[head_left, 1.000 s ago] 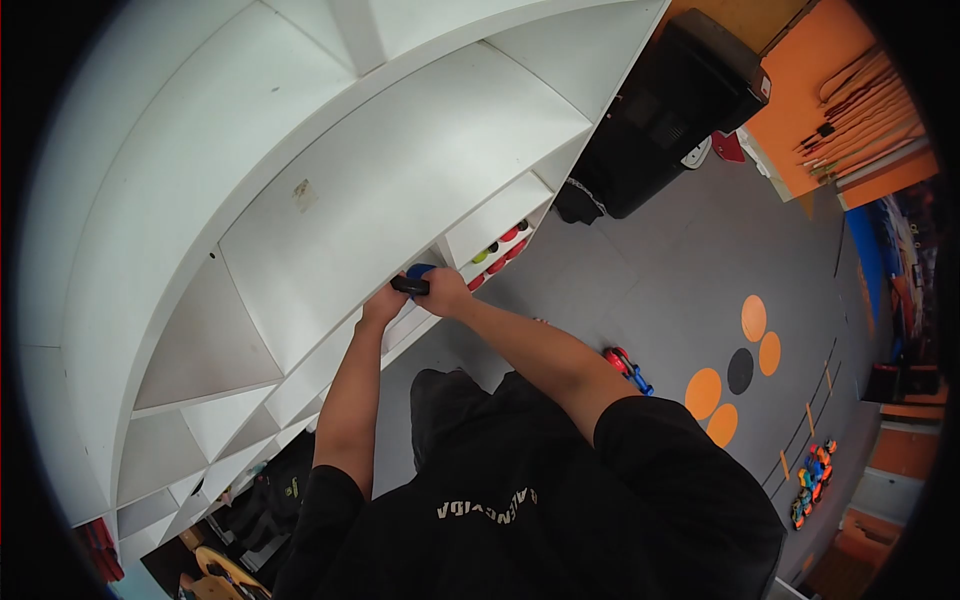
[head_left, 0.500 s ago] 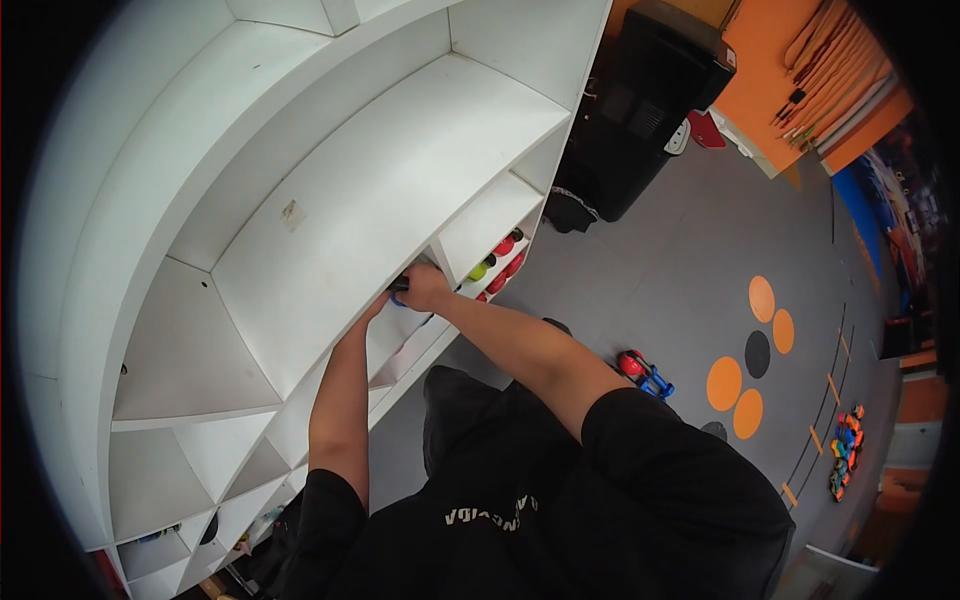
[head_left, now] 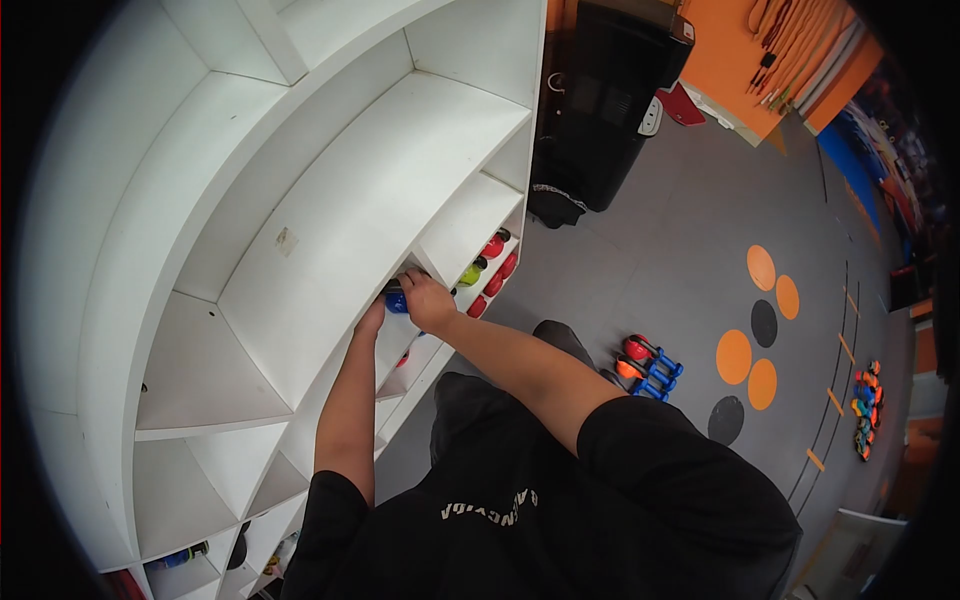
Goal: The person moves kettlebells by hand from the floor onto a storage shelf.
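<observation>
The kettlebell (head_left: 397,303) had turned blue body near, indicating repositioning at the shelf (head_left: 350,190). The right hand (head_left: 428,303) was clamped on it; the left hand (head_left: 371,317) hid its grip, state indeterminable.

Shelf board (head_left: 350,190) above, divider (head_left: 425,259) beside, front open

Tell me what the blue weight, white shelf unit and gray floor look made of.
Blue weight: perhaps plastic or vinyl coating, judging by its even color; its core is hidden. White shelf unit: probably laminated or painted board, satin, given flat panels and soft reflections. Gray floor: possibly vinyl or rubber, matte, with little shine.
</observation>
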`<state>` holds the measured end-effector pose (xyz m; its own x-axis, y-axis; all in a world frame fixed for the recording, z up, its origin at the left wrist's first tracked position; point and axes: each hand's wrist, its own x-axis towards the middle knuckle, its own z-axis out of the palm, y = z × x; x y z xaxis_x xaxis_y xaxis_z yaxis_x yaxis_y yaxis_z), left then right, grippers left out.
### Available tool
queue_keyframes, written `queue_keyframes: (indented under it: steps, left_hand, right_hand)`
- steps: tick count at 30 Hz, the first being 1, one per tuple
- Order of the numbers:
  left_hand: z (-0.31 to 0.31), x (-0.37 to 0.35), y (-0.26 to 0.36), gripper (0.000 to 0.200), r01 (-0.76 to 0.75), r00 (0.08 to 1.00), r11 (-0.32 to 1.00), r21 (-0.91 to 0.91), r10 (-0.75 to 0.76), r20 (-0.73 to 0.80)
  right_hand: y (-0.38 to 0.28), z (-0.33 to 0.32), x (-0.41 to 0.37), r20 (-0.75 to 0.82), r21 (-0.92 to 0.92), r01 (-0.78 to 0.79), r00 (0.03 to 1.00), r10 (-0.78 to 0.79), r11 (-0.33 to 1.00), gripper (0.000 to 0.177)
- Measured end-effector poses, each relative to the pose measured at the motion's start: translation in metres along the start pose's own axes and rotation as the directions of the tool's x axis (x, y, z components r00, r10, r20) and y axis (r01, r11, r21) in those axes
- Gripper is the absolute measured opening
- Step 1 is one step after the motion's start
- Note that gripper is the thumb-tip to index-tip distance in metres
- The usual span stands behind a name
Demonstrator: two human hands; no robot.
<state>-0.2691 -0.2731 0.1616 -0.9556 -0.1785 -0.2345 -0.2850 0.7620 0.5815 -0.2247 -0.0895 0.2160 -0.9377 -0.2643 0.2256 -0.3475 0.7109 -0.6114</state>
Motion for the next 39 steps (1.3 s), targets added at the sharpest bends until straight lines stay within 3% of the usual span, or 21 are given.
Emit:
queue_keyframes:
  steps: [2,8,11,14,17,20,22,23,24,26,28,30,32,33,36,39]
  left_hand:
    - [-0.008,-0.007,0.009,0.060,0.017,1.000,1.000,-0.019,-0.017,0.010]
    - [-0.001,0.009,-0.004,0.060,-0.034,0.999,0.983,-0.179,0.037,0.013]
    - [-0.008,0.003,0.001,0.061,-0.053,0.998,0.982,-0.179,0.060,0.036]
    - [-0.015,-0.015,0.011,0.060,-0.046,0.999,0.999,0.006,0.046,-0.016]
    - [0.005,-0.056,0.004,0.065,-0.202,0.949,0.978,0.048,0.208,-0.238]
    - [0.016,-0.134,0.044,0.069,-0.531,0.773,0.847,0.033,0.501,-0.389]
    - [0.042,-0.164,0.040,0.075,-0.566,0.809,0.824,0.008,0.558,-0.187]
    - [0.057,-0.184,0.042,0.071,-0.586,0.810,0.803,-0.108,0.575,-0.119]
    - [0.063,-0.205,0.052,0.069,-0.631,0.776,0.772,-0.083,0.630,-0.035]
    - [0.071,-0.246,0.073,0.066,-0.724,0.658,0.674,-0.147,0.739,0.145]
    - [0.089,-0.272,0.076,0.061,-0.712,0.521,0.635,-0.302,0.764,0.380]
    - [0.107,-0.297,0.073,0.056,-0.665,0.373,0.638,-0.388,0.734,0.568]
    - [0.118,-0.313,0.066,0.051,-0.621,0.250,0.676,-0.397,0.651,0.717]
    - [0.120,-0.323,0.066,0.049,-0.621,0.246,0.678,-0.394,0.646,0.723]
    - [0.127,-0.350,0.059,0.043,-0.616,0.256,0.710,-0.340,0.589,0.767]
    - [0.139,-0.378,0.027,0.037,-0.574,0.335,0.781,-0.244,0.496,0.801]
  right_hand:
    - [-0.001,0.003,-0.010,-0.092,-0.024,0.055,0.994,-0.057,0.998,0.052]
    - [0.003,-0.006,-0.034,-0.028,-0.113,0.137,0.990,-0.141,0.984,0.066]
    - [-0.008,-0.028,-0.057,-0.004,-0.094,0.075,0.997,-0.076,0.993,0.065]
    - [0.007,-0.029,-0.084,0.050,-0.056,0.025,0.999,-0.022,0.998,0.065]
    - [0.016,-0.049,-0.124,0.112,-0.056,-0.087,0.989,0.092,0.995,0.062]
    - [0.025,-0.078,-0.168,0.108,-0.077,-0.208,0.970,0.216,0.975,0.059]
    - [0.030,-0.097,-0.209,0.079,-0.082,-0.300,0.949,0.306,0.950,0.058]
    - [0.035,-0.104,-0.231,0.048,-0.081,-0.343,0.936,0.348,0.936,0.057]
    - [0.037,-0.111,-0.256,0.019,-0.078,-0.385,0.922,0.387,0.920,0.056]
    - [0.039,-0.128,-0.306,0.072,-0.076,-0.460,0.882,0.465,0.885,0.055]
    - [0.041,-0.138,-0.361,0.111,-0.098,-0.546,0.825,0.554,0.832,0.054]
    - [0.043,-0.133,-0.419,0.144,-0.137,-0.632,0.749,0.647,0.763,0.053]
    - [0.044,-0.120,-0.474,0.215,-0.125,-0.755,0.613,0.760,0.644,0.050]
    - [0.044,-0.116,-0.496,0.251,-0.119,-0.806,0.541,0.803,0.580,0.049]
    - [0.036,-0.097,-0.558,0.280,-0.017,-0.881,0.450,0.848,0.473,0.048]
    - [0.013,-0.090,-0.615,0.127,0.166,-0.875,0.475,0.870,0.454,0.044]
